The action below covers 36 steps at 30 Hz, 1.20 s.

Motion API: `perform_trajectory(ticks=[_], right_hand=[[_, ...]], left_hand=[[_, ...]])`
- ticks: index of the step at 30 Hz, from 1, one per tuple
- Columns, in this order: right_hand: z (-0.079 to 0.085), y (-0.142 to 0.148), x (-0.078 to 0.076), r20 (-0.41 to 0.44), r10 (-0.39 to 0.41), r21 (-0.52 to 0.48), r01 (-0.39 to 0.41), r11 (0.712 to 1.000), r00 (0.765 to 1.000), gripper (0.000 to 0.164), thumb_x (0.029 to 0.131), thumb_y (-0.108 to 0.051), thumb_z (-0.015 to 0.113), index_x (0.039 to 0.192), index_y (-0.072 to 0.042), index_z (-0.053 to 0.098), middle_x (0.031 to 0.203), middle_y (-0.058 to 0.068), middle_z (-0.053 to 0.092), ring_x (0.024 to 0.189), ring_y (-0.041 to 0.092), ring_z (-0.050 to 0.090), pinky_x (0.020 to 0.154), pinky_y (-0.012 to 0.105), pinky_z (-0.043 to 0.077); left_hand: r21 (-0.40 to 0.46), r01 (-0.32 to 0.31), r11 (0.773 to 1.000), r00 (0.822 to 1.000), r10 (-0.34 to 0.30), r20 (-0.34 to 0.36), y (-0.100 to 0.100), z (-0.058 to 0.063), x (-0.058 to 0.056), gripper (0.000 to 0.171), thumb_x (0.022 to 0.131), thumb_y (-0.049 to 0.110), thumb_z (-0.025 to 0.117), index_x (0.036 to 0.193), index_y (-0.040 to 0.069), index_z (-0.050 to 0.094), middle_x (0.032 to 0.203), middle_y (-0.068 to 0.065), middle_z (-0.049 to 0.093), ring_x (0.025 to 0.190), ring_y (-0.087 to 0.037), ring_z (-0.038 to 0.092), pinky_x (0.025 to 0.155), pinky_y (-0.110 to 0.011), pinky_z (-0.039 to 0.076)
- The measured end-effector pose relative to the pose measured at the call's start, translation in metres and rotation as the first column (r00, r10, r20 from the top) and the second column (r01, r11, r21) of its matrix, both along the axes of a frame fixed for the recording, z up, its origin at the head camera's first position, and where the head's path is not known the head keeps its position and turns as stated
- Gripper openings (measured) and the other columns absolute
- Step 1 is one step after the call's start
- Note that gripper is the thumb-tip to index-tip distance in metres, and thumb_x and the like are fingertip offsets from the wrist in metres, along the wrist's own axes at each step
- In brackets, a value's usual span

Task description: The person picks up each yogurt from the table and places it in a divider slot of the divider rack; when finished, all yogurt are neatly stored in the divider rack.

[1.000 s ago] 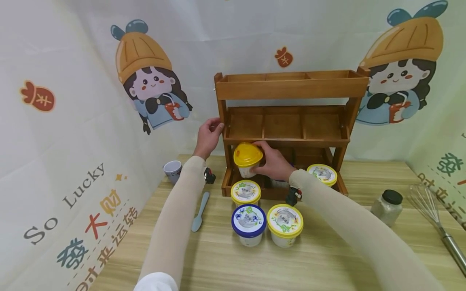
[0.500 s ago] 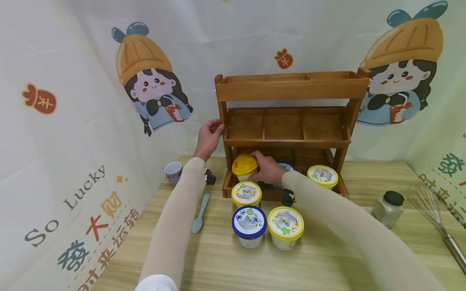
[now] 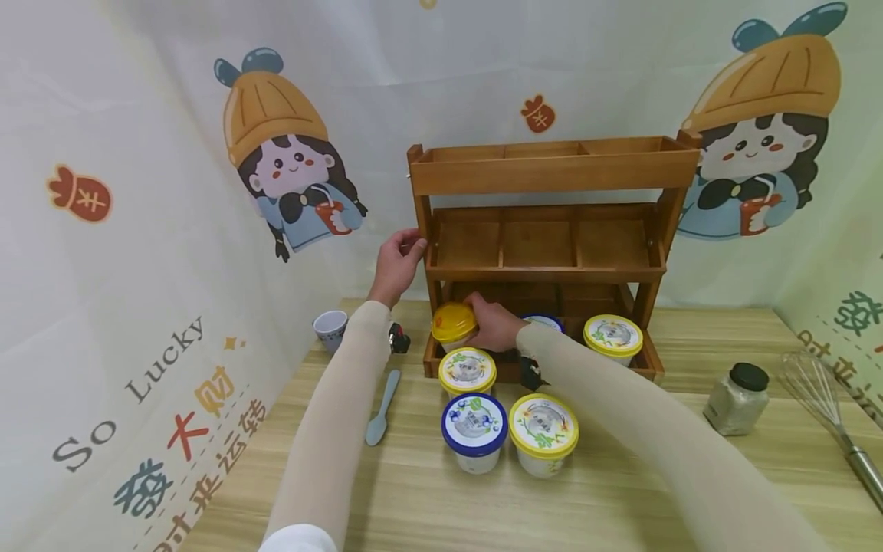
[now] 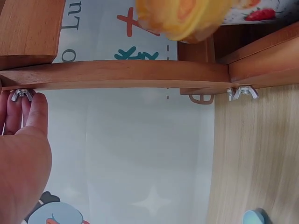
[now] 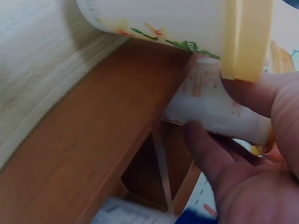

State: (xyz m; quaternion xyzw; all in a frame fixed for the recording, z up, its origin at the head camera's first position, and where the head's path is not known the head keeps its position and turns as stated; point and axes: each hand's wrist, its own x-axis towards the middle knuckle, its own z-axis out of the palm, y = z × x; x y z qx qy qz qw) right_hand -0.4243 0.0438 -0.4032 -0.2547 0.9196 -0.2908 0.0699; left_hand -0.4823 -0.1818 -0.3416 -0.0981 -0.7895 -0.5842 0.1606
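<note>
My right hand (image 3: pixel 497 326) grips a white cup with a domed yellow lid (image 3: pixel 452 322) at the left end of the wooden rack's (image 3: pixel 552 175) bottom tier. In the right wrist view, thumb and fingers lie on either side of the cup's white printed body (image 5: pixel 205 100). The domed lid (image 4: pixel 184 16) also shows at the top of the left wrist view. My left hand (image 3: pixel 398 264) touches the rack's left post, its fingertips at a wing nut (image 4: pixel 22 94). A yellow-lidded tub (image 3: pixel 467 369) stands right in front of the gripped cup.
A blue-lidded tub (image 3: pixel 474 425) and another yellow-lidded tub (image 3: pixel 543 428) stand in front on the table. Within the bottom tier are a blue-lidded tub (image 3: pixel 545 322) and a yellow-lidded tub (image 3: pixel 612 336). Around are a small cup (image 3: pixel 330 330), spoon (image 3: pixel 382 410), jar (image 3: pixel 738 399) and whisk (image 3: pixel 831 418).
My right hand has lowered the domed-lid cup and moved it left into the bottom tier, uncovering the blue-lidded tub behind. The left hand stays at the post.
</note>
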Motion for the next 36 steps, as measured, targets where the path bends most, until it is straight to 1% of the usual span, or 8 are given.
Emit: perform_trajectory(ticks=[7,12,16,21,25,28,31,36], right_hand=[[0.003,-0.002,-0.002,0.025,-0.021,0.051,0.020,0.998,0.999,0.079,0.091,-0.022,0.085,0.149,-0.005,0.034,0.143,0.023,0.060,0.130,0.035,0.063,0.119,0.048,0.047],[0.009,0.003,0.000,0.023,-0.017,0.055,0.016,0.998,1.000,0.084,0.089,-0.023,0.087,0.153,-0.004,0.036,0.149,0.021,0.057,0.134,0.035,0.059,0.120,0.049,0.045],[0.014,0.011,0.004,0.017,-0.012,0.046,0.011,0.999,1.000,0.087,0.090,-0.025,0.086,0.157,-0.004,0.036,0.155,0.021,0.053,0.140,0.035,0.056,0.121,0.049,0.045],[0.023,0.021,0.015,0.043,0.006,-0.023,-0.005,1.000,0.999,0.084,0.093,-0.025,0.083,0.159,-0.005,0.035,0.154,0.023,0.054,0.139,0.037,0.058,0.116,0.050,0.049],[0.030,0.030,0.029,0.047,0.020,-0.084,-0.016,0.996,0.999,0.081,0.095,-0.029,0.080,0.159,-0.005,0.036,0.154,0.022,0.054,0.141,0.037,0.057,0.117,0.051,0.048],[0.031,0.037,0.040,0.040,0.025,-0.108,-0.021,0.994,0.999,0.078,0.098,-0.033,0.077,0.159,-0.006,0.037,0.155,0.020,0.054,0.143,0.036,0.055,0.118,0.051,0.047],[0.031,0.043,0.050,0.031,0.017,-0.130,-0.013,0.991,0.999,0.074,0.099,-0.039,0.075,0.158,-0.009,0.041,0.156,0.016,0.055,0.144,0.035,0.054,0.118,0.051,0.047],[0.033,0.061,0.066,0.010,-0.002,-0.200,0.004,0.980,1.000,0.063,0.101,-0.041,0.072,0.151,-0.010,0.051,0.152,0.013,0.058,0.142,0.034,0.056,0.118,0.054,0.047]], left_hand=[[-0.008,-0.003,1.000,1.000,0.003,0.012,0.000,0.002,0.001,0.040,0.109,0.030,0.061,0.144,0.010,0.060,0.141,-0.011,0.064,0.128,-0.028,0.060,0.113,-0.043,0.052],[-0.001,-0.007,1.000,1.000,0.007,0.011,0.000,0.002,0.002,0.040,0.109,0.030,0.060,0.145,0.011,0.059,0.140,-0.010,0.064,0.127,-0.027,0.060,0.113,-0.043,0.052],[0.003,-0.007,1.000,1.000,0.007,0.014,0.001,0.000,0.002,0.040,0.109,0.030,0.060,0.145,0.011,0.059,0.141,-0.011,0.064,0.128,-0.027,0.060,0.113,-0.043,0.052],[0.005,-0.010,1.000,1.000,0.010,0.007,0.002,-0.001,0.001,0.039,0.109,0.029,0.060,0.144,0.010,0.060,0.140,-0.011,0.065,0.128,-0.027,0.060,0.114,-0.042,0.051],[-0.007,-0.010,1.000,1.000,0.010,-0.004,0.004,0.000,0.001,0.040,0.110,0.030,0.060,0.144,0.010,0.059,0.140,-0.011,0.064,0.126,-0.028,0.059,0.112,-0.043,0.051],[-0.008,-0.015,1.000,1.000,0.015,-0.003,0.004,-0.001,0.001,0.040,0.110,0.029,0.060,0.144,0.010,0.059,0.140,-0.011,0.064,0.127,-0.027,0.059,0.113,-0.043,0.051],[-0.006,-0.027,1.000,1.000,0.027,0.003,0.004,-0.001,0.000,0.039,0.110,0.029,0.060,0.144,0.010,0.059,0.140,-0.010,0.065,0.129,-0.027,0.060,0.114,-0.043,0.050],[-0.008,-0.040,0.999,0.999,0.040,0.010,0.006,-0.001,-0.001,0.040,0.110,0.029,0.059,0.144,0.010,0.059,0.142,-0.011,0.064,0.131,-0.027,0.059,0.114,-0.042,0.050]])
